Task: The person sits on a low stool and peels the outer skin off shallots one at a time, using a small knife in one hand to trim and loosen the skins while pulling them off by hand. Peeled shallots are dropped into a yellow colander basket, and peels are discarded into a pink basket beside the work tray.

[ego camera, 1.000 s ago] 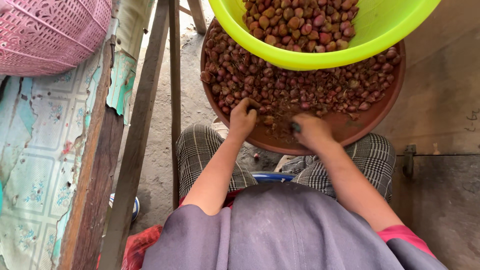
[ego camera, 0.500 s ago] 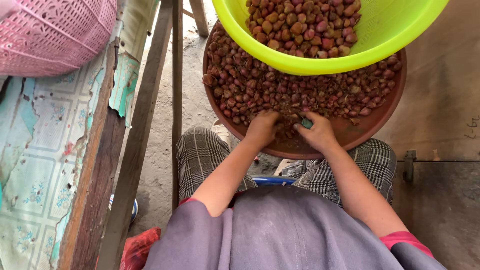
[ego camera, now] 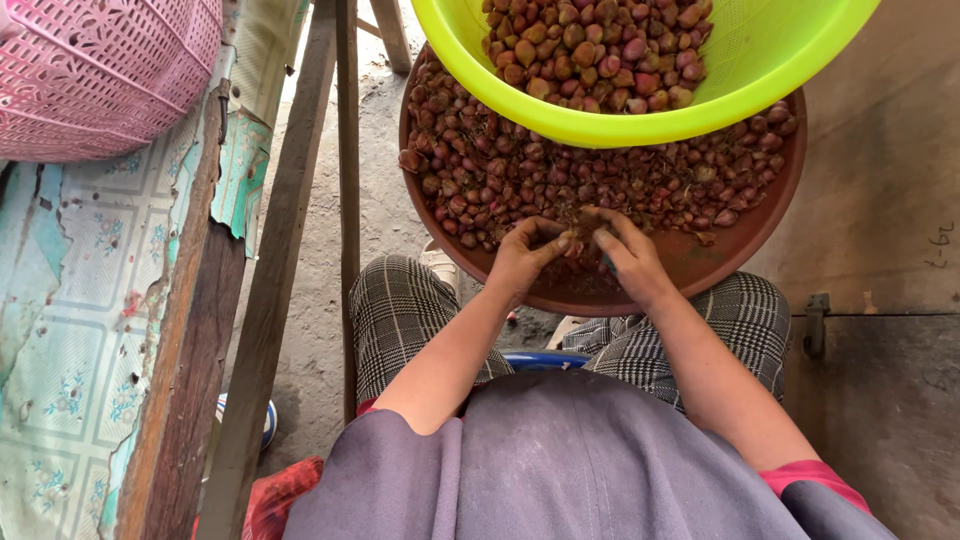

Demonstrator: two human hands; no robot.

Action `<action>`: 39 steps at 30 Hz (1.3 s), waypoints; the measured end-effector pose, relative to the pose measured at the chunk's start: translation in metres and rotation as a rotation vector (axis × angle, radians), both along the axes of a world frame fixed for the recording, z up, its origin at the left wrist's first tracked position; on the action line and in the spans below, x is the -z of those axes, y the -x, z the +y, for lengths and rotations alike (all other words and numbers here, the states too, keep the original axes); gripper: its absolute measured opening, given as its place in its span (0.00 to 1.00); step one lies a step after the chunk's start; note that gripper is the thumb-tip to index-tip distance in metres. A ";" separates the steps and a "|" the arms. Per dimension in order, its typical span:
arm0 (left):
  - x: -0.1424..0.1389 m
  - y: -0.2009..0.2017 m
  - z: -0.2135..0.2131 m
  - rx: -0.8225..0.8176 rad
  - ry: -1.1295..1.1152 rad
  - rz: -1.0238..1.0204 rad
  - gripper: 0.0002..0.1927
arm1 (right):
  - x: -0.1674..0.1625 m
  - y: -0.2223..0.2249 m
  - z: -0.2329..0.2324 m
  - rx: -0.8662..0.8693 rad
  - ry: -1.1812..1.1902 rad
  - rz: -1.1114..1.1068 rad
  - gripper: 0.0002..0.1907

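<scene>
A wide brown basin [ego camera: 730,255] rests on my knees, heaped with small reddish shallots [ego camera: 520,170]. Over its far side sits a bright yellow-green basin [ego camera: 620,125] holding more shallots [ego camera: 590,50]. My left hand [ego camera: 522,258] and my right hand [ego camera: 628,258] meet at the near rim of the brown basin. Both pinch one small shallot with dry roots [ego camera: 578,225] between their fingertips. A bit of a dark tool seems to show under my right fingers, but it is too hidden to tell.
A pink plastic basket [ego camera: 100,70] sits at the upper left on a worn patterned sheet [ego camera: 60,330]. Wooden bars [ego camera: 275,270] stand to the left of my legs. A wooden wall [ego camera: 890,230] is on the right. Dirt floor lies below.
My hands have moved closer together and a little farther into the brown basin, and now share one shallot between them. The view has shifted slightly.
</scene>
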State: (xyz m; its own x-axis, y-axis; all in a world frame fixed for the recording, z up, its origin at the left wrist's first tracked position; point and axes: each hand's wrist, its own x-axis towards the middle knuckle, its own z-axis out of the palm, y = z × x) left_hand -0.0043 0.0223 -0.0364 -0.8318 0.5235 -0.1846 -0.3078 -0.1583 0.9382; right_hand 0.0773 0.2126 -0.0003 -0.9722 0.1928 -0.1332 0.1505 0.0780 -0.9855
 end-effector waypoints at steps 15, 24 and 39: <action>0.017 -0.004 0.004 -0.057 -0.124 -0.028 0.05 | -0.029 -0.005 -0.028 -0.092 -0.483 0.076 0.18; 0.017 -0.003 0.004 -0.082 0.121 0.241 0.07 | -0.026 -0.005 -0.028 -0.076 -0.627 0.178 0.15; -0.001 -0.017 0.006 -0.012 0.094 0.228 0.07 | -0.014 -0.004 -0.017 -0.097 -0.404 0.057 0.14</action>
State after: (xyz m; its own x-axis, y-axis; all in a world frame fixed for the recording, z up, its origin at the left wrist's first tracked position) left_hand 0.0132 0.0286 -0.0356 -0.8636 0.5027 -0.0387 -0.0851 -0.0697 0.9939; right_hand 0.0815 0.1953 0.0139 -0.9920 0.1255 -0.0110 0.0694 0.4714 -0.8792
